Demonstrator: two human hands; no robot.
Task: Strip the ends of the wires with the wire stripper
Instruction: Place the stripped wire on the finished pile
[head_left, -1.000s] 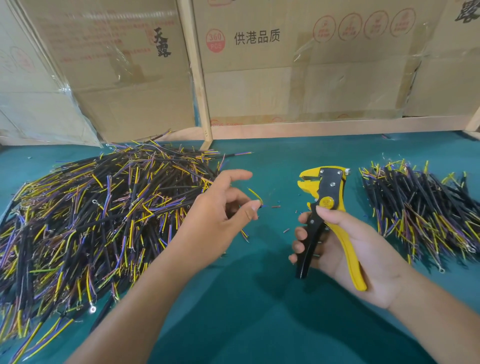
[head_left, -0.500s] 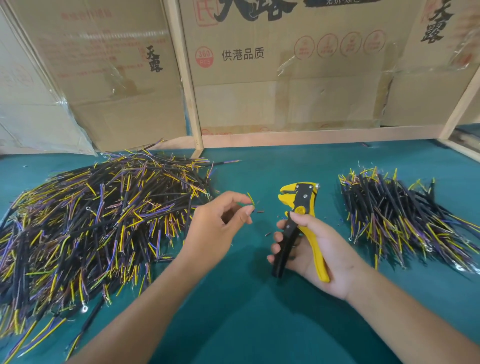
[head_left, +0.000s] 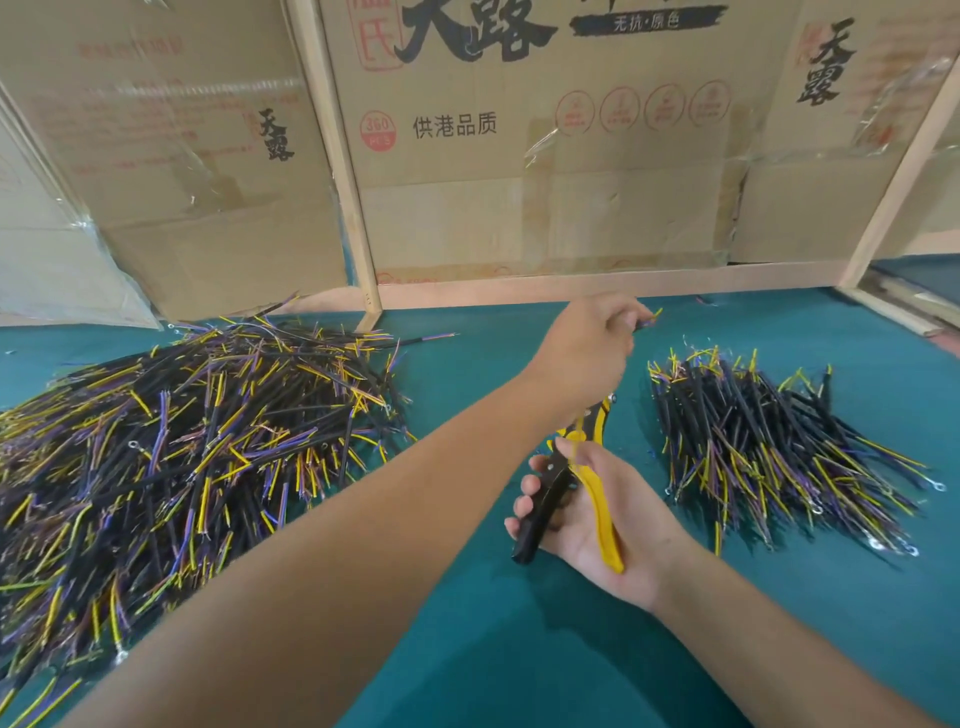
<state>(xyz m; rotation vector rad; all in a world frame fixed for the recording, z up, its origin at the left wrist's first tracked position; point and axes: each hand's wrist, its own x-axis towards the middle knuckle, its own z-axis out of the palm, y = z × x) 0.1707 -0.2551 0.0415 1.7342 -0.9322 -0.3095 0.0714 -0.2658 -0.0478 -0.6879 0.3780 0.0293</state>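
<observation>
A big heap of black, yellow and purple wires (head_left: 171, 447) covers the left of the teal table. A smaller pile of wires (head_left: 769, 447) lies at the right. My left hand (head_left: 587, 348) reaches across above the stripper and pinches a short wire (head_left: 647, 319) whose yellow tip pokes out to the right, toward the smaller pile. My right hand (head_left: 602, 525) grips the yellow and black wire stripper (head_left: 576, 493) by its handles, palm up, low over the table. The stripper's head is partly hidden behind my left wrist.
Cardboard boxes (head_left: 519, 156) held in a wooden frame (head_left: 337, 171) wall off the back of the table. A clear plastic sheet (head_left: 57, 260) leans at the far left. Teal table surface (head_left: 519, 665) shows between and in front of the piles.
My left hand has moved up and to the right with the wire, from beside the stripper's head to above the smaller pile's near edge. The right hand keeps hold of the stripper.
</observation>
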